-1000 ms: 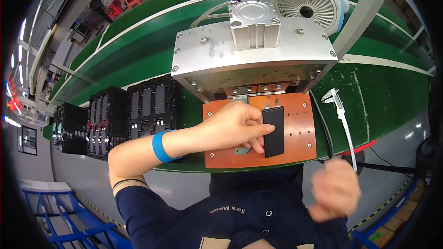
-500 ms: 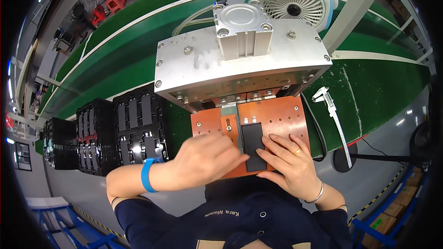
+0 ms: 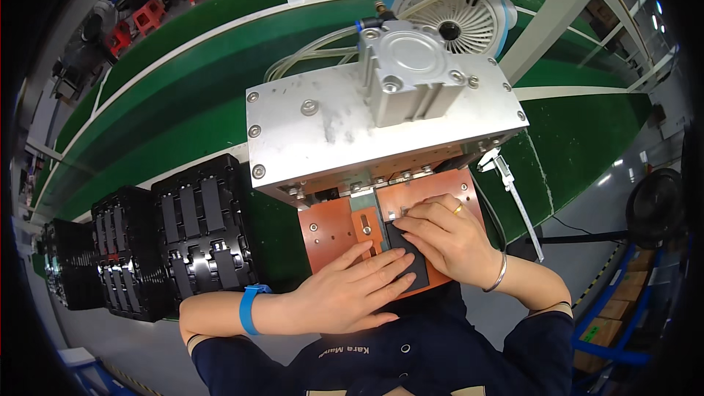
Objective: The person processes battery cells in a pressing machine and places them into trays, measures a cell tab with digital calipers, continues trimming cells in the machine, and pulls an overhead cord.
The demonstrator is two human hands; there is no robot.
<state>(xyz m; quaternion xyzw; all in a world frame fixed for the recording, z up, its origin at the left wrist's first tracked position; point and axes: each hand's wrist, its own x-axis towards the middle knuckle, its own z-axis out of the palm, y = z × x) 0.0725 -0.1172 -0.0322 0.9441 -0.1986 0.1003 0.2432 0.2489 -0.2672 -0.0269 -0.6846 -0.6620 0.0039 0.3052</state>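
Observation:
A flat black pouch cell (image 3: 415, 267) lies on the orange fixture plate (image 3: 330, 220), its far end with silver tabs (image 3: 397, 213) partly covered by fingers. My left hand (image 3: 352, 290) is open, with its fingers stretched flat across the cell's left side. At the cell's far end my right hand (image 3: 451, 238) is closed, fingertips pressed together at the edge next to the tabs. A small orange slotted block (image 3: 366, 229) is screwed down along the cell's left. Behind the plate stands a silver metal press (image 3: 323, 132) with a cylinder (image 3: 412, 66) on top.
To the left stand stacks of black trays (image 3: 202, 227) holding dark flat cells. A caliper (image 3: 513, 191) lies right of the press on the green bench (image 3: 572, 147). A white fan (image 3: 451, 26) is behind the press, and a frame post (image 3: 557, 22) rises at the right.
My left hand has come down from above the plate and opened flat onto the cell. My right hand has moved from the cell's right edge to its tab end. The view has shifted.

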